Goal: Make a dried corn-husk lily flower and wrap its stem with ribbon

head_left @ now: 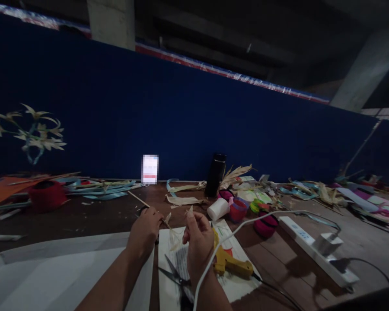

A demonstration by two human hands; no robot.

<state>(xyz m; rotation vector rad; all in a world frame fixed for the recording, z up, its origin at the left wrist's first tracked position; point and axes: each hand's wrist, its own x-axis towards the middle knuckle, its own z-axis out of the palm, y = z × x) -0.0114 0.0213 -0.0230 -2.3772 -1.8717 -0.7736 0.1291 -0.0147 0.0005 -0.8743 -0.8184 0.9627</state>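
In the head view, the left hand [145, 229] is closed round a thin stick [138, 198], which slants out above the bench [113, 218] on the far side and comes out again past the fingers towards the right. At that near end sit pale, papery pieces [176, 239]; whether they are fixed to it is too blurred to tell. The right hand [199, 237] is raised just beside them, thumb and fingers pinched together on what looks like a small pale scrap [190, 211].

For this handling, the left grip seems best kept close to the pale end, so the stick cannot swing, yet loose enough to roll it between the fingers. The right pinch should be light and near the scrap's edge, since such thin material probably creases or splits easily.

Below the hands, scissors [181, 281] lie with blades parted on a white sheet [164, 298]; keeping wrists clear of the points would be prudent. A yellow glue gun [233, 265] lies just beyond the right wrist; its heat cannot be told, so treat it as hot. A white cable [246, 223] crosses in front of the right forearm and could snag any sideways movement.
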